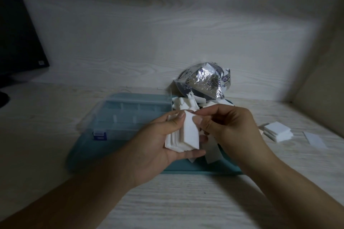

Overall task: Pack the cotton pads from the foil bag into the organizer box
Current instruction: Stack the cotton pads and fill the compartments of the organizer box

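Observation:
My left hand [160, 141] holds a thick stack of white square cotton pads [183, 135] upright, thumb on top and fingers underneath. My right hand [225, 124] pinches the front pad of that stack between thumb and forefinger. Behind the hands lies the crumpled silver foil bag [202, 82], its mouth facing me, with loose pads [188, 104] spilling out. The translucent blue organizer box [128, 117] sits to the left with its clear lid down and a blue latch [100, 135] at the front. Box and pads rest on a teal tray [195, 170].
A small pile of cotton pads [277, 131] and a single flat pad [314, 139] lie on the wooden desk to the right. A dark monitor [16, 29] stands at the far left. Wooden walls close the back and right sides.

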